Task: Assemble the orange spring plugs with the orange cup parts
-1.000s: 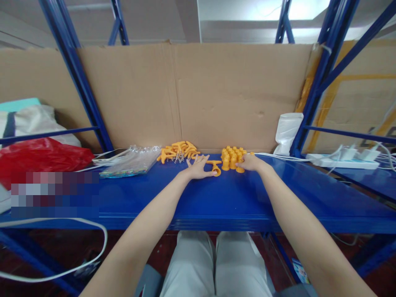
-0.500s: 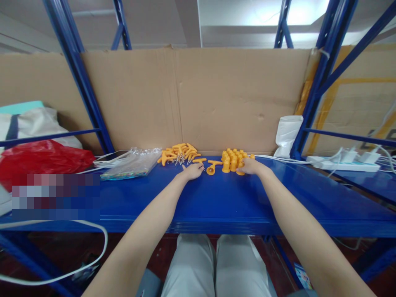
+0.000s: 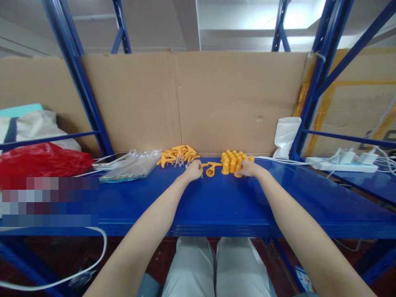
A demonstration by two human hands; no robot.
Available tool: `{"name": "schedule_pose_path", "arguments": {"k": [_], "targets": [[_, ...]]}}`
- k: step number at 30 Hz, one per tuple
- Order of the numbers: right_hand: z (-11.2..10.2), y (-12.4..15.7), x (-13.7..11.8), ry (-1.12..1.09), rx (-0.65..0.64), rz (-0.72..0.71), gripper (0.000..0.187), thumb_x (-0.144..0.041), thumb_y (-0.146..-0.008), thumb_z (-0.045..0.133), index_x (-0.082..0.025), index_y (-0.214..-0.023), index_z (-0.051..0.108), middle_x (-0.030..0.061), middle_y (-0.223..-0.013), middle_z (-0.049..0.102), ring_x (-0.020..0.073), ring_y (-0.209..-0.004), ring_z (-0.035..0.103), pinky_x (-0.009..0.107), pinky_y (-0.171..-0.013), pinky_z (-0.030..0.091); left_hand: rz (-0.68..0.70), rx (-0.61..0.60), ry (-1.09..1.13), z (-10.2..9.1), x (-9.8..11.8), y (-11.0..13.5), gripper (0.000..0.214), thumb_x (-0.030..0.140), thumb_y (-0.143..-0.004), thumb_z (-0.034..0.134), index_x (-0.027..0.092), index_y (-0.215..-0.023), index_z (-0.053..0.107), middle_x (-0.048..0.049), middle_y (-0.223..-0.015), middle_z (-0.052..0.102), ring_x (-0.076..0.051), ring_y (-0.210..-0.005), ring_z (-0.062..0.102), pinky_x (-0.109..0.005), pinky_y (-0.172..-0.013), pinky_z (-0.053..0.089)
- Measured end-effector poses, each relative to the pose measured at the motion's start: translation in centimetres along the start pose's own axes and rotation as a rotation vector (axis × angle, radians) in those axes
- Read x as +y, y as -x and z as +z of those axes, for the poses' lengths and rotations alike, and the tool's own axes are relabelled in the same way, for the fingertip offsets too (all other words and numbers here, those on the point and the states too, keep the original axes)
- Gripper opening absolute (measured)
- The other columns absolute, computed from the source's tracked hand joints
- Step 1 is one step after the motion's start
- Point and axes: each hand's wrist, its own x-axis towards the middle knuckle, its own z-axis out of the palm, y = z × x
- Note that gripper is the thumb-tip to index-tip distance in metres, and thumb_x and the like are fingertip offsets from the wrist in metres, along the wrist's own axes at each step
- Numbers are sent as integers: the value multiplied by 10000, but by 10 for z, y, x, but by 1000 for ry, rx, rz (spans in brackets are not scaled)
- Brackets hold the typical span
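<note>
My left hand (image 3: 194, 170) is closed round a yellow T-handled corkscrew (image 3: 204, 165); its metal spiral hangs below my fingers. Behind that hand lies a pile of similar yellow corkscrew handles (image 3: 177, 153) with metal spirals. Between my hands, a yellow corkscrew with a cup-shaped piece (image 3: 210, 171) rests on the blue shelf, its cup mouth facing me. On the right, my right hand (image 3: 248, 168) has its fingers closed on a yellow cup-shaped cap (image 3: 238, 173), at the front of a cluster of upright yellow caps (image 3: 229, 160).
Flat clear plastic bags (image 3: 133, 167) lie left of the handles, a red plastic bag (image 3: 46, 163) further left. A white pouch (image 3: 286, 137) leans near the right post, with a power strip (image 3: 343, 164) beyond. Cardboard (image 3: 216, 103) stands along the back of the blue shelf (image 3: 216, 202).
My left hand has closed round a corkscrew handle and raised it slightly from the shelf. My right hand stays at the same cap. The view has shifted a little.
</note>
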Motion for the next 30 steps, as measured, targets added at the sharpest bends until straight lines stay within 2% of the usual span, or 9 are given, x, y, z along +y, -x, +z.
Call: {"name": "schedule_pose_path", "arguments": {"k": [3, 5, 7, 9, 14, 18, 23, 26, 30], "targets": [[-2, 4, -4, -23, -63, 36, 244, -303, -798, 694, -196, -1016, 724, 123, -993, 728, 308, -1099, 664, 380, -913, 516, -19, -10, 20, 1, -3, -1, 428, 177, -815, 544, 200, -1233, 630, -143, -1368, 615, -304, -1337, 521, -517, -1138, 379], [-3, 6, -6, -68, -102, 42, 177, -293, -807, 687, -182, -941, 719, 118, -944, 731, 290, -1032, 687, 361, -876, 528, -43, -65, -3, 0, -3, 1, 474, 227, -868, 504, 219, -1335, 587, -144, -1493, 521, -336, -1443, 402, -577, -1166, 311], [-3, 8, -6, -130, -135, 27, 136, -277, -799, 689, -180, -892, 708, 103, -911, 734, 272, -977, 698, 350, -844, 537, -79, -124, -45, -1, -1, 3, 469, 252, -919, 439, 242, -1371, 564, -133, -1564, 443, -357, -1495, 307, -654, -1165, 242], [-3, 9, -5, -185, -157, 9, 110, -267, -784, 697, -187, -860, 698, 85, -863, 732, 263, -931, 704, 349, -812, 548, -101, -143, -87, -2, 1, 5, 435, 257, -955, 373, 237, -1341, 573, -139, -1559, 448, -349, -1494, 308, -686, -1158, 204], [-2, 9, -6, -231, -162, 3, 73, -241, -758, 725, -192, -782, 676, 65, -751, 706, 256, -836, 707, 354, -758, 564, -121, -67, -122, -3, -1, 3, 355, 321, -997, 320, 186, -1147, 613, -169, -1364, 606, -332, -1343, 502, -668, -1151, 240], [0, 8, -7, -214, -158, 0, 81, -247, -749, 736, -194, -780, 682, 66, -782, 714, 245, -846, 703, 340, -764, 557, -119, -32, -88, -3, -8, -1, 305, 420, -963, 465, 170, -985, 638, -162, -1212, 667, -310, -1200, 604, -483, -1087, 419], [2, 4, -4, -187, -169, -63, 130, -279, -744, 727, -186, -823, 684, 59, -843, 715, 250, -906, 690, 346, -817, 535, -184, 37, -25, 1, -14, -8, 351, 437, -870, 639, 167, -1094, 644, -128, -1155, 693, -259, -1114, 651, -327, -960, 487], [4, 2, -3, -185, -139, -72, 157, -294, -723, 731, -185, -819, 671, 60, -852, 706, 259, -900, 682, 363, -824, 523, -199, 74, 92, 3, -20, -11, 373, 411, -785, 734, 167, -1062, 685, -129, -1155, 711, -266, -1125, 644, -302, -936, 478], [4, 1, -7, -150, -84, -31, 183, -255, -683, 737, -198, -827, 638, 40, -808, 682, 247, -841, 671, 351, -764, 515, -241, -2, 447, 0, -29, -12, 272, 370, -631, 848, 173, -762, 714, -70, -789, 736, -239, -893, 665, -271, -761, 479]]}}
